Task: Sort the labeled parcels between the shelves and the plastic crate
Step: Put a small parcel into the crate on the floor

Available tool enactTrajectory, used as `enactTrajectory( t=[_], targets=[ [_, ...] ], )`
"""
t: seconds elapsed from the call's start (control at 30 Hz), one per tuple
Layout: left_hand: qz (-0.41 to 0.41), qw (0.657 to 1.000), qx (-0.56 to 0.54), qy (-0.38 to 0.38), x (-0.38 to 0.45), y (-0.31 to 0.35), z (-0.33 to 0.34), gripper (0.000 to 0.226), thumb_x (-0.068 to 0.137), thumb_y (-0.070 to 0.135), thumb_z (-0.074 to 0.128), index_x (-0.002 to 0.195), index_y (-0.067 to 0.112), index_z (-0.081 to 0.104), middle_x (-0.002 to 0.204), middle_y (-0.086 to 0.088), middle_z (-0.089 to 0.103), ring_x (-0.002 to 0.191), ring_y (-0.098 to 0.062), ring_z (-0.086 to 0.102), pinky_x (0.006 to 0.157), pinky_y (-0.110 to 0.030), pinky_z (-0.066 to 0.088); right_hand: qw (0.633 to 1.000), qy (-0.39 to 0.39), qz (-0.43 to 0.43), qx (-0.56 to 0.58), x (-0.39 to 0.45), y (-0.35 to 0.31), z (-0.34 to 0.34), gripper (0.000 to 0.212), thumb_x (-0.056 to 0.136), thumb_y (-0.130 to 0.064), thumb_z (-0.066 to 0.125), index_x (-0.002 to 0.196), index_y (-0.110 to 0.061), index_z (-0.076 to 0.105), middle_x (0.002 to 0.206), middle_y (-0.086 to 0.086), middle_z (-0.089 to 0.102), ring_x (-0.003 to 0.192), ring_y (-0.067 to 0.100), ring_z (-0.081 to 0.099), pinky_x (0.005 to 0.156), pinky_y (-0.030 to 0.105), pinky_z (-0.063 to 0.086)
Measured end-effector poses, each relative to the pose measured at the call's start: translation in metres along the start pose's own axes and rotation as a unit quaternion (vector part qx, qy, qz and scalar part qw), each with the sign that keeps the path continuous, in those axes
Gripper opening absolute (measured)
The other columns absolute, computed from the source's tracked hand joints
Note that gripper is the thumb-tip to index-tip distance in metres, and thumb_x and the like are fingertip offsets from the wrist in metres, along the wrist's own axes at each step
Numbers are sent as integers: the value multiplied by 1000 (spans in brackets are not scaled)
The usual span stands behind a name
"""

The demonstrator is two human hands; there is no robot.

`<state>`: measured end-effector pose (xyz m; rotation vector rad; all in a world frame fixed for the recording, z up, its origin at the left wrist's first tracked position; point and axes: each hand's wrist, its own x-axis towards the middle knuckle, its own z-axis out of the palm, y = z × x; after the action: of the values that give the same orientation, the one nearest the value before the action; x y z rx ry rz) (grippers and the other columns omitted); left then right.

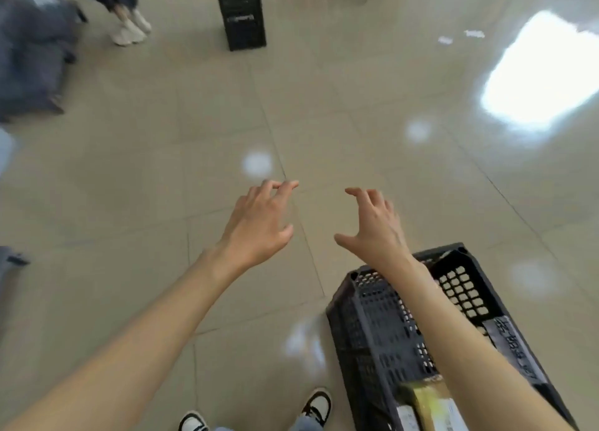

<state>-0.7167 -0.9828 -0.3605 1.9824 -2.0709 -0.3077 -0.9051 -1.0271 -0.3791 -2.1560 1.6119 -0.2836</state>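
A: Left hand (259, 223) and right hand (376, 226) both released, fingers loosely spread, over bare floor (129, 171).

B: Parcel (431, 408) in the black crate (382, 333), lower right. Risk: shelves unseen; a blind reach could snag the crate rim.

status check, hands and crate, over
Left hand and right hand out over the floor, fingers loose, no grip on anything. Crate under right forearm, parcel inside. Second crate ahead, path bare.
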Motion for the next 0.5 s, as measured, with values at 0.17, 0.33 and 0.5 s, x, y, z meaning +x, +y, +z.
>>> enactTrajectory(
  t=[0.17,0.33,0.5],
  targets=[
    [-120,989,29,80,-63,-113,-92,67,80,23,59,141,23,30,133,-6,41,121,-28,41,98,-37,35,989,-30,-144,-9,33,-163,22,79,71,-27,71,139,-24,31,133,6,40,120,28,40,98,35,33],
    [-244,955,59,155,-158,-217,-176,66,83,26,57,142,24,26,136,-5,39,123,-26,39,99,-37,33,952,-56,-299,-20,33,-341,60,78,71,-29,70,139,-25,32,133,7,40,121,29,40,99,37,35],
    [-357,903,85,224,-278,-311,-249,65,85,23,57,142,24,24,140,-3,36,125,-26,36,100,-38,33,897,-87,-433,-28,3,-520,110,78,72,-30,70,140,-24,32,133,8,40,122,30,40,100,36,33]
  ],
)
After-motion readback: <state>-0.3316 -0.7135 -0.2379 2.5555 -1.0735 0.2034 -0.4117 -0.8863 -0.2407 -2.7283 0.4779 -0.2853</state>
